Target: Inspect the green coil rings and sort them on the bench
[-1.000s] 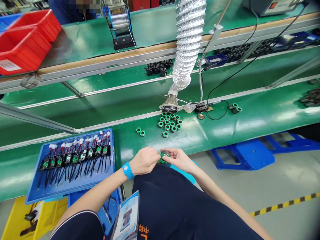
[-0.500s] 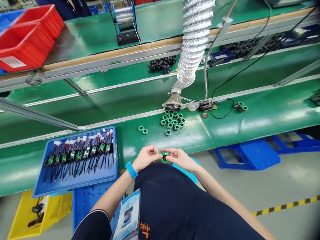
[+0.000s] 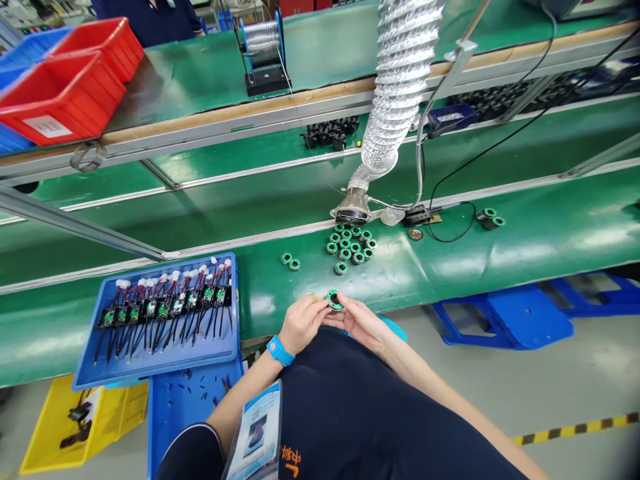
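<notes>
A person's left hand (image 3: 304, 323) and right hand (image 3: 361, 321) meet at the near edge of a green table (image 3: 500, 247), fingers of both closed around one small green ring-shaped part (image 3: 334, 301) held just above the table's edge. A cluster of matching green rings (image 3: 351, 244) lies further back beneath a silver flexible duct (image 3: 395, 93), while a blue tray (image 3: 160, 353) of wired circuit boards (image 3: 165, 308) sits to the left.
</notes>
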`<state>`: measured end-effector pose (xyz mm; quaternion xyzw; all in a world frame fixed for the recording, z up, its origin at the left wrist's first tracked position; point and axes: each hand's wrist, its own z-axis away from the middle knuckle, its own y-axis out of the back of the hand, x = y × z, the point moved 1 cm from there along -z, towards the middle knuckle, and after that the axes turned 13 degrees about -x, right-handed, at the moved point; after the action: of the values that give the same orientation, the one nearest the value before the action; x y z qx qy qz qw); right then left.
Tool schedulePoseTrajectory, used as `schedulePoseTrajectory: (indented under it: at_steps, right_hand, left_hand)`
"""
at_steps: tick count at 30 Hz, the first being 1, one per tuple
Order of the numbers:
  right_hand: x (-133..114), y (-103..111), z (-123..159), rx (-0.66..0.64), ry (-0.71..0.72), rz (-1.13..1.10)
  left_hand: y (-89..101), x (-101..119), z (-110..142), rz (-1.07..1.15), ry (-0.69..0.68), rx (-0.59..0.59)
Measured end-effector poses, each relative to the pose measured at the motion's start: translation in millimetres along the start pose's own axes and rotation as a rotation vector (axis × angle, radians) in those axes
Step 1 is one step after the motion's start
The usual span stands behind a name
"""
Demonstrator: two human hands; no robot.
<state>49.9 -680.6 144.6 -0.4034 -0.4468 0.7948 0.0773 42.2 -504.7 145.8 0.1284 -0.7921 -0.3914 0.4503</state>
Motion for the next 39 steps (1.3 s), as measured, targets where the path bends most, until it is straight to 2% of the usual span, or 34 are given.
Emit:
schedulePoseTrajectory:
  at_steps: [5, 7, 8, 10, 11, 14, 16, 17, 20, 22, 23, 25, 27, 29, 31, 33, 35, 37, 39]
  right_hand:
    - [0, -6, 1, 0.022, -0.065, -0.004]
    - [2, -6, -1, 0.035, -0.042, 0.045]
    - [2, -5, -2, 0.046, -0.007, 0.077]
    - [2, -3, -4, 0.090, 0.080, 0.146]
    - [2, -2, -5, 0.119, 0.123, 0.189]
    - [0, 1, -6, 0.190, 0.218, 0.330]
    - [0, 3, -7, 0.215, 0.251, 0.392]
    - [0, 4, -7, 0.234, 0.256, 0.400]
    - [2, 10, -7, 0.324, 0.227, 0.325]
    - [2, 13, -6, 0.351, 0.185, 0.216]
    - [2, 14, -6, 0.337, 0.170, 0.163]
    - [1, 13, -5, 0.278, 0.157, 0.092]
    - [-1, 12, -5, 0.215, 0.146, 0.059]
    - [-1, 11, -5, 0.165, 0.122, 0.031]
    - [0, 10, -5, 0.114, 0.090, 0.000]
    - [1, 9, -5, 0.088, 0.052, -0.038]
    - [3, 9, -5, 0.100, 0.019, -0.068]
    - [5, 9, -5, 0.130, 0.022, -0.064]
    - [6, 11, -7, 0.192, 0.074, 0.002]
  left_hand:
    - [19.7, -10, -4, -0.283, -0.342, -0.144]
    - [23.7, -10, -5, -0.372, -0.374, -0.154]
    - [23.5, -9, -5, -0.384, -0.349, -0.156]
    - [18.8, -5, -7, -0.289, -0.199, -0.136]
    - [14.6, -3, -8, -0.162, -0.071, -0.108]
    - [-3.1, 0, -13, 0.554, 0.453, 0.005]
    - [-14.6, 2, -18, 0.956, 0.686, 0.006]
    - [-18.3, 2, -20, 1.063, 0.736, -0.019]
    - [-21.0, 3, -22, 1.151, 0.758, -0.062]
    - [-18.2, 3, -18, 1.042, 0.706, -0.001]
    - [-16.4, 3, -15, 0.892, 0.629, 0.025]
    - [-14.0, 3, -8, 0.453, 0.381, 0.041]
    - [-14.6, 0, -2, 0.038, 0.105, 0.006]
    - [-15.9, -7, 1, -0.203, -0.088, -0.026]
    - [-14.9, -15, 2, -0.315, -0.199, -0.056]
    - [-11.7, -20, 1, -0.364, -0.251, -0.095]
    - [-8.4, -22, -1, -0.370, -0.245, -0.144]
    - [-7.8, -19, -2, -0.311, -0.148, -0.187]
    - [-11.1, -13, -3, -0.137, 0.043, -0.180]
